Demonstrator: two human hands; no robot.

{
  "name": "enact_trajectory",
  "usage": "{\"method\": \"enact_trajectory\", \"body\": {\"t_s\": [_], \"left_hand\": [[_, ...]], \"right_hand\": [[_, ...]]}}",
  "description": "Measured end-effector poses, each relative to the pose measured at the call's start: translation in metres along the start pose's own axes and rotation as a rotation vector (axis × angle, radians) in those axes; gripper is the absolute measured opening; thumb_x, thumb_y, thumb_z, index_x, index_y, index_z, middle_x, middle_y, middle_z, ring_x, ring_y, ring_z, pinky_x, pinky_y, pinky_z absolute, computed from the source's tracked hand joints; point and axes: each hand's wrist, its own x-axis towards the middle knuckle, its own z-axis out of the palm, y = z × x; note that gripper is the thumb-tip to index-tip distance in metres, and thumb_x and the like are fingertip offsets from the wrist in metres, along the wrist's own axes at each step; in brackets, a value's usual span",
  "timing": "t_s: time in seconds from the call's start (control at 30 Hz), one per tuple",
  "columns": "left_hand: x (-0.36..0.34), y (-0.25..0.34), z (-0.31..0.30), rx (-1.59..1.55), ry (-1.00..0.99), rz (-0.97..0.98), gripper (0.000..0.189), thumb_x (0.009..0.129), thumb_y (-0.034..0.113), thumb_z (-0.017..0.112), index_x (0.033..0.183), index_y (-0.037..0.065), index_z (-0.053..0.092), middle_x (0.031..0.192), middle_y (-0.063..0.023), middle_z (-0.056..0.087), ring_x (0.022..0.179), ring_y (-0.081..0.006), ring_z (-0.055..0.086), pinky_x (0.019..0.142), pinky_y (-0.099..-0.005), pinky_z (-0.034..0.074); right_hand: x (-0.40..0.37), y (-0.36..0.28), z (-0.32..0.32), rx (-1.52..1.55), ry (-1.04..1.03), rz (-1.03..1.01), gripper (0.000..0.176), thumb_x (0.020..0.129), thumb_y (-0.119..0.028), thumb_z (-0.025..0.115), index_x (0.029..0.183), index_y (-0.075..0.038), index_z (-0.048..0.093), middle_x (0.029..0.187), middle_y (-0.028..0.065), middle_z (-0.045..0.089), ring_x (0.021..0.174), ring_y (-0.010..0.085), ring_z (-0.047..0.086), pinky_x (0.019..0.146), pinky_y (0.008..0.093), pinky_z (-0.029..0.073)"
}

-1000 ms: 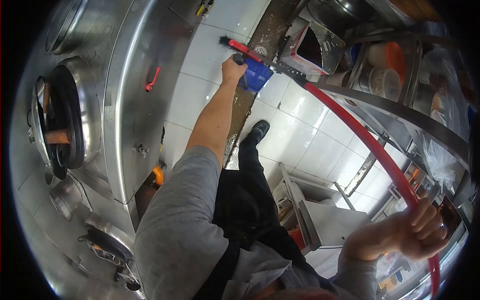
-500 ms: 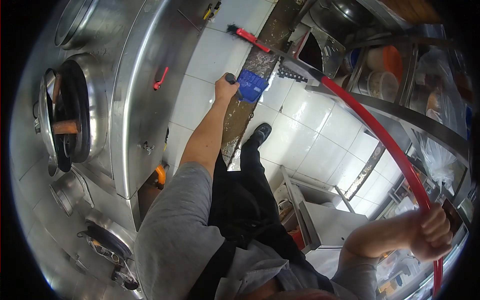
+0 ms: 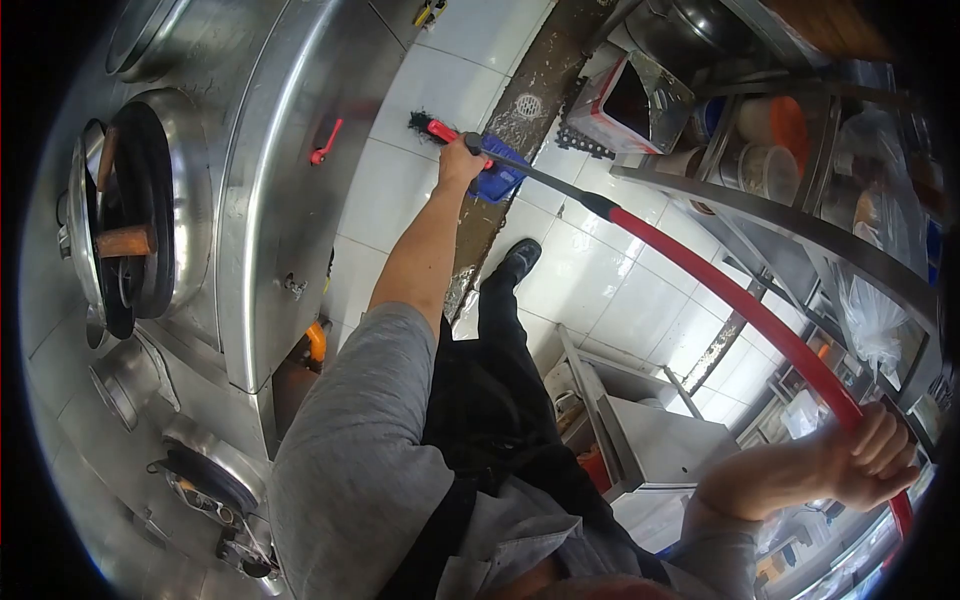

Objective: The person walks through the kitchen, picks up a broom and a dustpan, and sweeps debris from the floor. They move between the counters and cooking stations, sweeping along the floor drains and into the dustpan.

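Observation:
My left hand (image 3: 461,165) is closed around the dark handle of a blue dustpan (image 3: 508,178), which rests low over the wet brown floor channel. My right hand (image 3: 872,458), at the lower right, wraps round the red pole of a broom (image 3: 740,298). That pole runs up and left across the view, then turns into a dark grey section passing over the dustpan. Beside my left hand is the broom's red head (image 3: 437,128) with black bristles, above the white tiles. My left hand and the pole hide part of the dustpan.
A steel counter (image 3: 270,200) lines the left side, with a wok (image 3: 160,200) on it. To the right stand a metal rack (image 3: 800,225) with tubs and a cut-open metal can (image 3: 640,100). An open low cabinet (image 3: 660,440) is near my legs. The floor tiles (image 3: 600,275) look wet.
The broom head has moved down and left, close to my left hand, and its pole has swung lower across the dustpan. My left hand stays at the dustpan handle.

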Motion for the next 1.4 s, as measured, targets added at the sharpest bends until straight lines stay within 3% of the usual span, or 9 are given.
{"method": "enact_trajectory", "body": {"t_s": [0.13, 0.3, 0.4, 0.5, 0.73, 1.0, 1.13, 1.27, 1.4], "left_hand": [[-0.024, -0.024, -0.007, -0.068, 0.05, -0.018, 0.031, 0.065, 0.015, 0.072, 0.095, 0.012, 0.064, 0.088, -0.0162, 0.066, 0.087, -0.0332, 0.064, 0.079, -0.039, 0.05], [-0.066, -0.053, -0.021, -0.208, 0.078, -0.015, 0.024, 0.065, 0.01, 0.068, 0.089, 0.012, 0.063, 0.082, -0.014, 0.067, 0.08, -0.0299, 0.065, 0.073, -0.0355, 0.051], [-0.084, -0.06, -0.029, -0.222, 0.055, -0.019, 0.022, 0.066, 0.008, 0.066, 0.087, 0.011, 0.062, 0.079, -0.0132, 0.066, 0.077, -0.0286, 0.066, 0.071, -0.0348, 0.051], [-0.086, -0.068, -0.027, -0.23, 0.063, 0.002, 0.022, 0.066, 0.008, 0.066, 0.087, 0.011, 0.063, 0.078, -0.0133, 0.066, 0.075, -0.0292, 0.065, 0.07, -0.0351, 0.051], [-0.065, -0.05, -0.016, -0.126, 0.005, -0.075, 0.027, 0.065, 0.01, 0.07, 0.091, 0.011, 0.063, 0.085, -0.0148, 0.067, 0.083, -0.0305, 0.065, 0.076, -0.0373, 0.051], [-0.078, -0.078, -0.019, -0.172, 0.04, -0.018, 0.026, 0.065, 0.007, 0.068, 0.09, 0.012, 0.063, 0.083, -0.0124, 0.067, 0.08, -0.0281, 0.066, 0.072, -0.0352, 0.052], [-0.096, -0.097, -0.029, -0.192, 0.051, -0.007, 0.025, 0.066, 0.003, 0.066, 0.089, 0.012, 0.062, 0.08, -0.0105, 0.067, 0.077, -0.0247, 0.066, 0.071, -0.0324, 0.052], [-0.118, -0.113, -0.039, -0.275, 0.019, -0.025, 0.025, 0.067, -0.001, 0.063, 0.089, 0.011, 0.062, 0.081, -0.0093, 0.067, 0.077, -0.0234, 0.065, 0.072, -0.0317, 0.051], [-0.134, -0.127, -0.042, -0.347, 0.021, 0.021, 0.025, 0.067, -0.001, 0.062, 0.089, 0.011, 0.062, 0.084, -0.0092, 0.067, 0.08, -0.0246, 0.065, 0.075, -0.0324, 0.05]], "right_hand": [[0.006, -0.032, -0.017, 0.187, -0.16, 0.039, 0.043, 0.089, -0.026, 0.044, 0.049, -0.019, 0.028, 0.041, -0.0048, 0.023, 0.035, 0.0103, 0.02, 0.04, 0.0238, 0.024], [-0.008, -0.016, 0.006, -0.096, 0.064, -0.138, 0.047, 0.091, -0.029, 0.044, 0.048, -0.02, 0.028, 0.042, -0.0052, 0.024, 0.034, 0.0089, 0.023, 0.04, 0.0227, 0.027], [-0.019, 0.026, 0.023, -0.25, 0.007, -0.166, 0.049, 0.094, -0.032, 0.039, 0.049, -0.019, 0.026, 0.044, -0.005, 0.022, 0.038, 0.009, 0.023, 0.045, 0.0256, 0.029], [-0.036, 0.051, 0.032, -0.13, -0.157, -0.059, 0.05, 0.097, -0.035, 0.035, 0.05, -0.019, 0.024, 0.046, -0.0046, 0.021, 0.042, 0.0089, 0.023, 0.048, 0.0271, 0.028], [-0.047, 0.039, 0.055, 0.056, -0.215, 0.138, 0.05, 0.096, -0.035, 0.041, 0.051, -0.018, 0.026, 0.045, -0.0044, 0.023, 0.04, 0.0086, 0.023, 0.045, 0.0234, 0.029], [-0.01, -0.029, 0.013, -0.192, 0.08, -0.025, 0.047, 0.089, -0.035, 0.052, 0.05, -0.018, 0.031, 0.042, -0.0056, 0.025, 0.035, 0.0092, 0.024, 0.039, 0.0221, 0.026], [-0.005, -0.048, 0.009, -0.057, 0.021, -0.013, 0.049, 0.085, -0.037, 0.057, 0.049, -0.019, 0.029, 0.042, -0.0055, 0.024, 0.034, 0.0089, 0.023, 0.039, 0.0207, 0.024], [-0.014, -0.02, 0.025, -0.129, 0.023, -0.083, 0.051, 0.083, -0.041, 0.059, 0.048, -0.019, 0.028, 0.042, -0.0063, 0.023, 0.037, 0.0089, 0.024, 0.042, 0.0245, 0.026], [-0.031, 0.035, 0.051, -0.312, 0.089, -0.194, 0.055, 0.091, -0.047, 0.046, 0.047, -0.02, 0.025, 0.043, -0.0065, 0.02, 0.038, 0.0087, 0.021, 0.044, 0.027, 0.024]]}}
